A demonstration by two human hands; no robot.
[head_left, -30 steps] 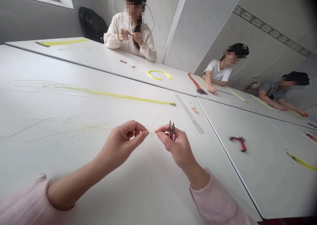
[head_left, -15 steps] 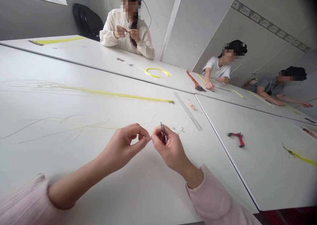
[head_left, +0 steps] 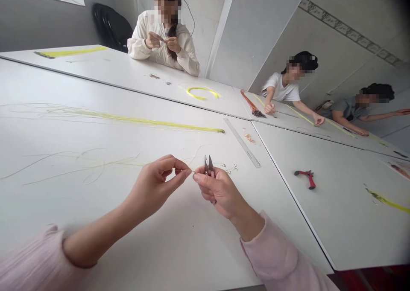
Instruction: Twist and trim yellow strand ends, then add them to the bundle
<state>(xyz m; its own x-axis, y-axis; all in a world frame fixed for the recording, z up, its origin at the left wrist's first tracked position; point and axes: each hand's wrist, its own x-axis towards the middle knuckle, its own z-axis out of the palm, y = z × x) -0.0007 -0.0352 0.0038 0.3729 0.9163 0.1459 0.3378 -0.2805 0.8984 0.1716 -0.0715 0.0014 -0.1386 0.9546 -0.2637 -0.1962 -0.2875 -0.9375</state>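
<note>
My left hand (head_left: 162, 178) pinches a fine fishing line between thumb and forefinger. Its fingertips almost meet those of my right hand (head_left: 218, 186), and a tiny dark bit shows between them, too small to make out. Thread snips (head_left: 209, 167) are gripped in my right hand, blades pointing up and apart. Just past that hand lie several small fish hooks (head_left: 233, 169). Loose pale lines (head_left: 104, 164) spread over the table to the left of my hands.
A bundle of yellow lines (head_left: 153, 122) with dark ends lies beyond my hands, near a clear ruler (head_left: 242, 142) and small orange bits (head_left: 249, 138). Red-handled pliers (head_left: 308, 178) and another yellow bundle (head_left: 389, 202) are at right. Several co-workers sit across the tables.
The snips have turned in my right hand, and their blades now show spread apart. My right fingers have shifted slightly left. A co-worker at the right has stretched an arm along the table.
</note>
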